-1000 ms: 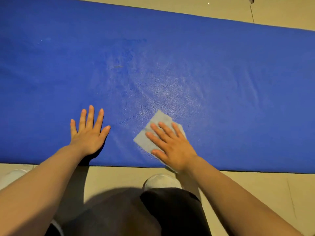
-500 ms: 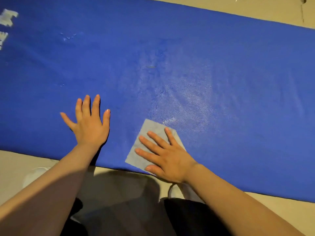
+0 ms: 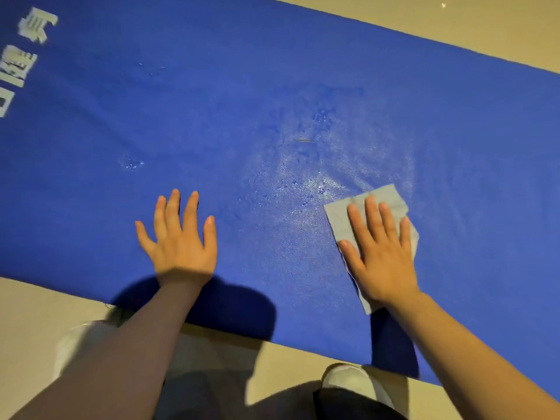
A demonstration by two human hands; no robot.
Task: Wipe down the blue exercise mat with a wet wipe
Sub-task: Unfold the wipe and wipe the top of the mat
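Head view is showing the right hand (image 3: pixel 382 253) pressing flat, fingers straight, on the wet wipe (image 3: pixel 375 204) near the blue exercise mat (image 3: pixel 212 116)'s near edge; the left hand (image 3: pixel 178 237) is bracing open-palmed beside it, dry mat lying leftward along the long axis.

We find only one piece of print: white blocky characters (image 3: pixel 21 56) at the far left end of the blue exercise mat (image 3: pixel 212 101), running along its edge. They are cut by the picture's border and smeared, so we cannot read them.
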